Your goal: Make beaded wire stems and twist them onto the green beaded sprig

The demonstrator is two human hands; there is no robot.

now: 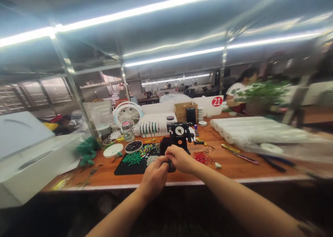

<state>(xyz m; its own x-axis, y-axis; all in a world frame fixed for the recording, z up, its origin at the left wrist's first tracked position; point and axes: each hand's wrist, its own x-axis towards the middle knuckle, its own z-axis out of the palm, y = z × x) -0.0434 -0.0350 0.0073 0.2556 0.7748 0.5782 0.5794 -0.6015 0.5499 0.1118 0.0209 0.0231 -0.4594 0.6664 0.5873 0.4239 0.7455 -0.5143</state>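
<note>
My left hand [156, 174] and my right hand [181, 158] meet above the right edge of a black mat [122, 170]. Both have their fingers pinched together, and what lies between the fingertips is too small to make out. On the mat are green stick-shaped pieces [132, 158], multicoloured beads [147, 151] and silvery-white beads [151, 159]. A white dish of dark beads [133, 146] sits at the mat's back left. Just behind my hands stands a black hand-cranked machine with a dial [179, 130]. Red beads [201, 157] lie right of my right hand.
White spools [152, 128], a glass jar [128, 132] and a fan [128, 115] stand behind the mat. Pliers [240, 154] and plastic-wrapped rolls [241, 128] lie on the right. A white box [31, 171] is at the left. A person [240, 86] sits beyond a potted plant [260, 94].
</note>
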